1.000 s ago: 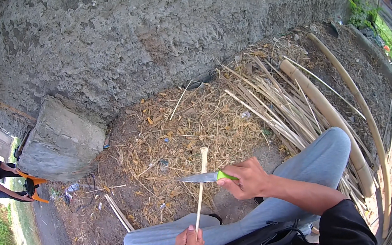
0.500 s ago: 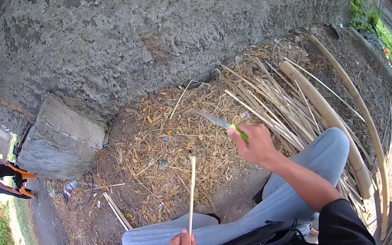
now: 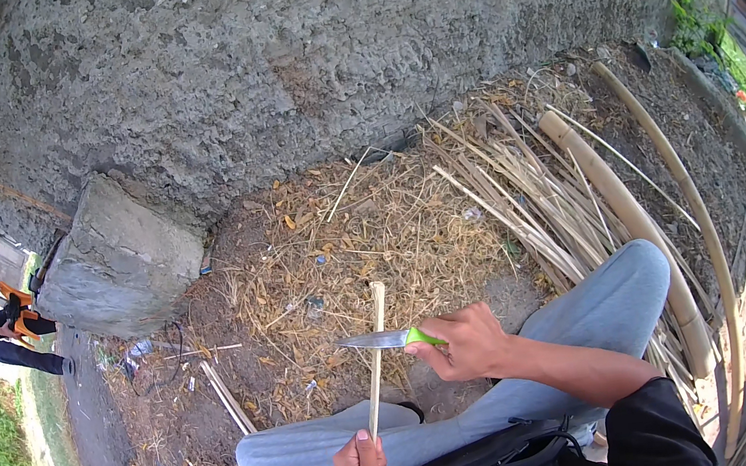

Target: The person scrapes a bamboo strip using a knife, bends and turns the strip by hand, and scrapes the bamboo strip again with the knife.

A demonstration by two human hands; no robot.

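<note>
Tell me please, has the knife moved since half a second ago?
Yes: the knife has moved downward in the picture, away from the wall, and slightly left.

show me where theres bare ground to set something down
A small bare dirt patch lies between the straw and the right knee; the dirt left of the left knee is lightly littered. Bamboo strips and poles crowd the right.
</note>
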